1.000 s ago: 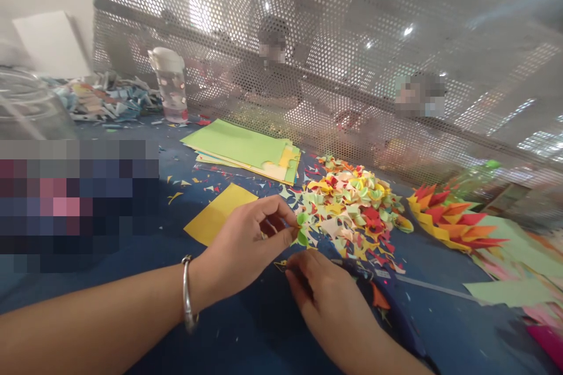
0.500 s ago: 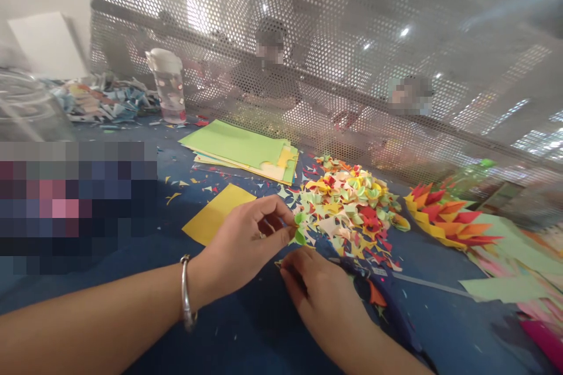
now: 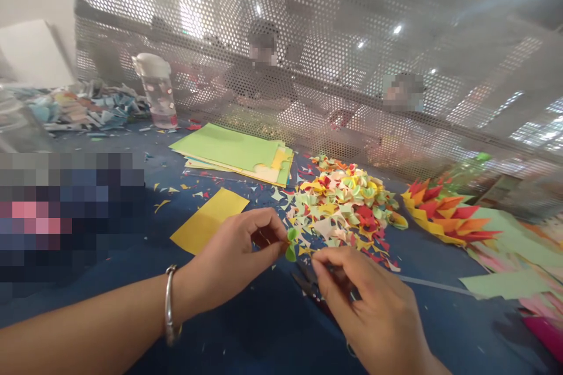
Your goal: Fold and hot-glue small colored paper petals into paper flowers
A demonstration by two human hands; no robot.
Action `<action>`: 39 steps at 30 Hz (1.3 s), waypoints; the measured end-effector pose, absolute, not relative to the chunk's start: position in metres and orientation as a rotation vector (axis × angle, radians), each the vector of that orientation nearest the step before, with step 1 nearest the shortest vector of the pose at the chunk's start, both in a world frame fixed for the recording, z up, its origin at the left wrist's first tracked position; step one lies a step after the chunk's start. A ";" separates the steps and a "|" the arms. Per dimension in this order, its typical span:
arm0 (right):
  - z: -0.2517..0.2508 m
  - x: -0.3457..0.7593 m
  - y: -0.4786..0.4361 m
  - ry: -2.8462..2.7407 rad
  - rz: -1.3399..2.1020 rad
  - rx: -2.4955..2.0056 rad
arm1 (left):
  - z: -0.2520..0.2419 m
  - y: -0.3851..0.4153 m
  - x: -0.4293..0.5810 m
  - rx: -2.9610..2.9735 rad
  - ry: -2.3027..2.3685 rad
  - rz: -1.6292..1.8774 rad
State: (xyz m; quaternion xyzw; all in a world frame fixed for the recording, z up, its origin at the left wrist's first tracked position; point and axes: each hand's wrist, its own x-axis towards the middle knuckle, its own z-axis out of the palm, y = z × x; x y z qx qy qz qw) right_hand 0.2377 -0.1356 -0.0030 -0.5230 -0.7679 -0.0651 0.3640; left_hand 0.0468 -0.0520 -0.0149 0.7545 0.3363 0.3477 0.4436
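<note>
Between the thumb and forefinger of my left hand (image 3: 246, 255) is a small folded green paper piece (image 3: 291, 244), shaped like a pair of leaves. My right hand (image 3: 369, 299) is closed in a pinch just to its right, and whatever its fingertips hold is too small or hidden to name. Under that hand lies a dark tool (image 3: 303, 282), mostly covered, its kind unclear. A yellow paper sheet (image 3: 209, 220) rests behind my left hand. Beyond both hands spreads a pile of small cut and curled paper pieces (image 3: 352, 187) in green, yellow, red and pink.
A stack of coloured paper (image 3: 226, 146) lies towards the back. Red, orange and yellow folded paper points (image 3: 448, 217) sit at the right, near pale green sheets (image 3: 505, 283). A bottle (image 3: 156, 91) stands by a paper-strip heap (image 3: 88, 106). People are visible behind a perforated screen (image 3: 308, 41).
My right hand has moved right and up, away from my left hand, uncovering part of the dark tool. My left hand keeps the green piece, shifting slightly left and down in view.
</note>
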 end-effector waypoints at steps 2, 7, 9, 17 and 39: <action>-0.003 0.238 -0.135 -1.981 -0.170 -1.317 | -0.017 -0.053 0.048 1.875 0.831 0.853; -0.003 0.238 -0.134 -1.986 -0.149 -1.302 | -0.016 -0.055 0.050 1.898 0.834 0.842; -0.003 0.237 -0.133 -1.983 -0.139 -1.290 | -0.015 -0.055 0.051 1.906 0.830 0.838; -0.003 0.236 -0.135 -1.951 -0.180 -1.293 | -0.017 -0.057 0.051 1.915 0.825 0.801; -0.006 0.236 -0.134 -1.923 -0.042 -1.307 | -0.014 -0.060 0.053 1.916 0.858 0.758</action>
